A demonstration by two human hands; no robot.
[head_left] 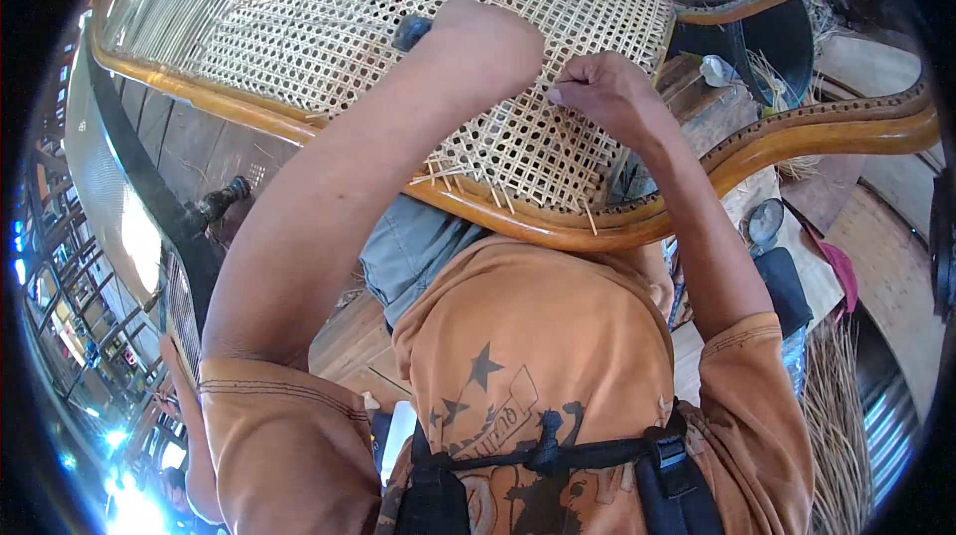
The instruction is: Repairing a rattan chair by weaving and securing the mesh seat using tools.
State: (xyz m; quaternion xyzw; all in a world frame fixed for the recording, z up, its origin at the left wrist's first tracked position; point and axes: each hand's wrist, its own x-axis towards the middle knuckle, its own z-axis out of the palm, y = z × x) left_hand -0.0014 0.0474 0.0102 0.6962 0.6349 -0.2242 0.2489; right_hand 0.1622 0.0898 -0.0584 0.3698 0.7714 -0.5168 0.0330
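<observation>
A woven cane panel [299,47] in a curved, varnished wooden frame [478,211] lies across in front of me. Over its middle, my left hand [493,32] is bent at the wrist and closed, its fingers mostly hidden. A dark, rounded handle [411,32] sticks out beside it; the rest of that tool is out of sight. Just to the right, my right hand [609,95] pinches thumb and fingers together close above the weave. What it pinches is too small to make out. Loose cane ends [498,194] poke over the near rail.
A curved frame arm with a row of holes [817,136] reaches right. Behind it stands a dark bucket [777,47]. Bundled cane strands [838,415] lie lower right, near a small round glass-like dish [766,221]. Another dark-framed panel [110,186] stands left, with a person's arm [189,425] below.
</observation>
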